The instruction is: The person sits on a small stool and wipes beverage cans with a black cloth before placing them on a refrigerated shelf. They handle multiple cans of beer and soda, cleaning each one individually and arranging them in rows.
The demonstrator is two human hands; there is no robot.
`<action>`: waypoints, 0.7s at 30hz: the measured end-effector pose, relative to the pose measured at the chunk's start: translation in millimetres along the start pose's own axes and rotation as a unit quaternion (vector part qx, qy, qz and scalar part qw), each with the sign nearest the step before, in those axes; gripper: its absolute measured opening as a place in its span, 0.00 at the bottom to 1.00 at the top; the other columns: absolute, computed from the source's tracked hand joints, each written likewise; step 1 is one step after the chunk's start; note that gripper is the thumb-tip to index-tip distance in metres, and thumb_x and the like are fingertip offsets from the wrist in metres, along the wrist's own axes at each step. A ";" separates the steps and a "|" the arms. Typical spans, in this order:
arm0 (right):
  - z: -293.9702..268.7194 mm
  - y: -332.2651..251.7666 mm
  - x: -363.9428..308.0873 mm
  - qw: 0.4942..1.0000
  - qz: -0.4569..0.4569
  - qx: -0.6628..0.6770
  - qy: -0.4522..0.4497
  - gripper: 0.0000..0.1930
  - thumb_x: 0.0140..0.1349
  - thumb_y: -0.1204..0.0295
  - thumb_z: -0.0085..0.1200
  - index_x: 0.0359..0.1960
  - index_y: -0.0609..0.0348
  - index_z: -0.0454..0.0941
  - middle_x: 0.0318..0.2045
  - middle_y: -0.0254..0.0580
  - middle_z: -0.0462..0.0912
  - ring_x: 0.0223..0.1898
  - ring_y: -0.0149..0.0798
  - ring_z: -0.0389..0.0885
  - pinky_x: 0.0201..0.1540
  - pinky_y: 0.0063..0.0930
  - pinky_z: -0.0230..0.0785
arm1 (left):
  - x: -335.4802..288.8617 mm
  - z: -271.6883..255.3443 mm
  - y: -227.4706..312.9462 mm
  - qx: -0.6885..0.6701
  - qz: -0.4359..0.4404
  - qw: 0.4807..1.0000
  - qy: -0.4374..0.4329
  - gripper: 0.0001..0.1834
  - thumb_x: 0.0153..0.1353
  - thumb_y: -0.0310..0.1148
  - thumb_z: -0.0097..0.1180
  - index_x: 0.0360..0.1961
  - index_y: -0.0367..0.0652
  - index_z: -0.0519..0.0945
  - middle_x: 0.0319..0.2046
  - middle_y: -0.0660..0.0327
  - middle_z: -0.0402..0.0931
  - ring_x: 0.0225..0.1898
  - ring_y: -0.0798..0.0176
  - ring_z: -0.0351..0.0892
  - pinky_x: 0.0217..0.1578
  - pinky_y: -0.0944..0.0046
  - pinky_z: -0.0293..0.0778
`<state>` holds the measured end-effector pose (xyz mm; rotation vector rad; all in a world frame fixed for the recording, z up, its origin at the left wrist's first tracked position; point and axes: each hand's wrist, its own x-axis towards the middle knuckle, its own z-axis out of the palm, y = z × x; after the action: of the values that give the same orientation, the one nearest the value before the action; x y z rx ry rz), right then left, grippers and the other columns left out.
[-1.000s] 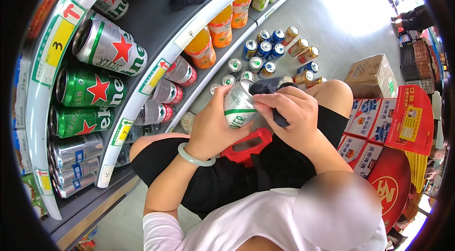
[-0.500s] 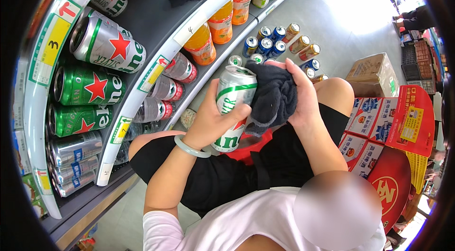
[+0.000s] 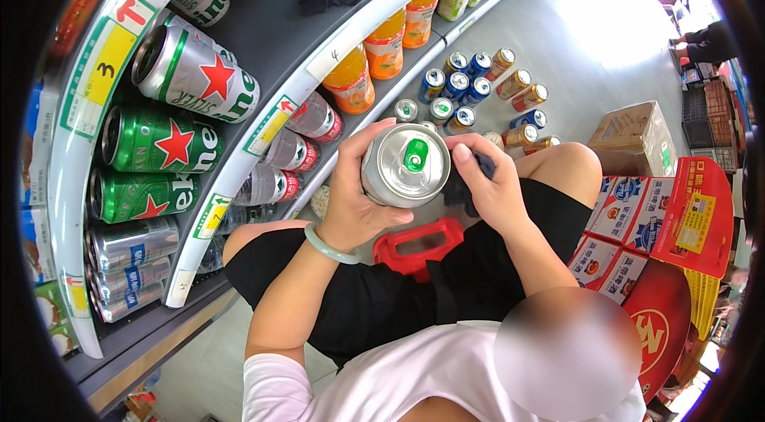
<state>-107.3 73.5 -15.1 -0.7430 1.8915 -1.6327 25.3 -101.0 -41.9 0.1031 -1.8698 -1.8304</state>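
Tipped over since half a second ago, the silver can [image 3: 405, 171] now turns its lid and green tab [image 3: 416, 155] up toward the head camera, where its printed side faced before. The left hand [image 3: 355, 199] wraps its left side, thumb underneath, holding it above the lap between the knees. Beside it, the right hand [image 3: 498, 191] grips a dark cloth [image 3: 460, 187], which has gone from bunched against the can's side to mostly hidden behind the fingers. Whether cloth meets can is unclear. Attention seems to shift from side to top, with the lid exposed to the cloth.
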 end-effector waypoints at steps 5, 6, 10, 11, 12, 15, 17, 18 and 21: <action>2.0 -2.2 -5.2 0.985 -0.133 -0.016 -0.110 0.22 0.64 0.78 0.60 0.60 0.61 0.76 0.50 0.43 0.80 0.54 0.38 0.79 0.59 0.30 0.69 | -3.2 -0.2 -6.8 0.027 0.054 0.998 0.015 0.64 0.45 0.62 0.78 0.72 0.36 0.55 0.69 0.48 0.61 0.69 0.53 0.67 0.71 0.53 0.61; 4.0 -0.5 -5.3 0.981 -0.139 -0.053 -0.122 0.30 0.57 0.79 0.63 0.64 0.60 0.72 0.55 0.47 0.77 0.57 0.47 0.79 0.61 0.34 0.69 | -2.6 -0.1 -7.8 0.031 0.061 0.997 0.018 0.64 0.46 0.61 0.78 0.72 0.36 0.55 0.69 0.48 0.61 0.69 0.53 0.67 0.71 0.53 0.61; 25.9 -11.5 -11.2 0.981 -0.043 -0.161 -0.103 0.45 0.49 0.62 0.76 0.68 0.58 0.65 0.61 0.54 0.76 0.56 0.57 0.82 0.55 0.43 0.76 | 0.4 6.2 3.2 -0.018 0.009 0.999 0.038 0.57 0.54 0.57 0.75 0.72 0.36 0.55 0.69 0.49 0.60 0.70 0.54 0.64 0.71 0.53 0.61; 31.0 -10.1 -6.2 0.981 -0.045 -0.166 -0.085 0.44 0.48 0.62 0.77 0.67 0.59 0.66 0.59 0.54 0.78 0.56 0.56 0.82 0.55 0.42 0.76 | 2.0 9.0 8.7 -0.048 -0.021 0.998 0.042 0.55 0.57 0.56 0.74 0.72 0.36 0.55 0.69 0.49 0.60 0.71 0.55 0.63 0.71 0.53 0.60; 35.0 -9.0 3.7 0.982 -0.046 -0.171 -0.067 0.44 0.47 0.61 0.77 0.65 0.59 0.68 0.57 0.54 0.79 0.55 0.56 0.83 0.56 0.42 0.77 | 6.1 7.5 9.3 -0.037 -0.012 0.999 0.001 0.47 0.67 0.53 0.64 0.73 0.36 0.53 0.69 0.51 0.60 0.72 0.56 0.60 0.72 0.53 0.56; 40.1 -6.1 43.4 0.994 -0.052 -0.059 -0.082 0.36 0.46 0.57 0.77 0.54 0.62 0.78 0.47 0.49 0.87 0.50 0.44 0.87 0.56 0.36 0.77 | 20.5 -8.0 10.3 0.004 -0.006 1.000 -0.021 0.42 0.76 0.60 0.41 0.77 0.37 0.53 0.72 0.51 0.56 0.75 0.54 0.56 0.75 0.53 0.48; 37.0 -12.6 70.7 0.993 -0.035 -0.036 -0.105 0.35 0.49 0.56 0.76 0.54 0.65 0.78 0.47 0.47 0.87 0.49 0.36 0.86 0.56 0.34 0.76 | 27.3 -10.0 17.9 0.030 -0.010 0.995 0.094 0.37 0.80 0.56 0.32 0.75 0.37 0.58 0.70 0.52 0.61 0.74 0.53 0.58 0.75 0.53 0.50; 37.6 -19.1 86.9 0.996 -0.003 -0.009 -0.087 0.34 0.51 0.55 0.75 0.53 0.66 0.79 0.46 0.46 0.87 0.48 0.35 0.85 0.56 0.33 0.76 | 28.3 -16.1 14.4 0.052 -0.025 0.986 0.153 0.37 0.79 0.59 0.32 0.74 0.39 0.60 0.70 0.54 0.62 0.71 0.57 0.61 0.74 0.54 0.52; 45.0 -63.6 139.6 0.992 -0.018 0.068 -0.102 0.31 0.56 0.55 0.73 0.54 0.67 0.79 0.47 0.42 0.86 0.49 0.33 0.84 0.58 0.29 0.74 | 27.7 -21.6 10.6 0.021 -0.065 0.945 0.319 0.33 0.80 0.58 0.34 0.70 0.42 0.62 0.67 0.56 0.66 0.63 0.60 0.69 0.67 0.54 0.64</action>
<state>-170.6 -63.8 36.7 -0.8559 1.6164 -1.6213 13.3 -130.9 -24.4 0.7565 -1.4583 -1.5757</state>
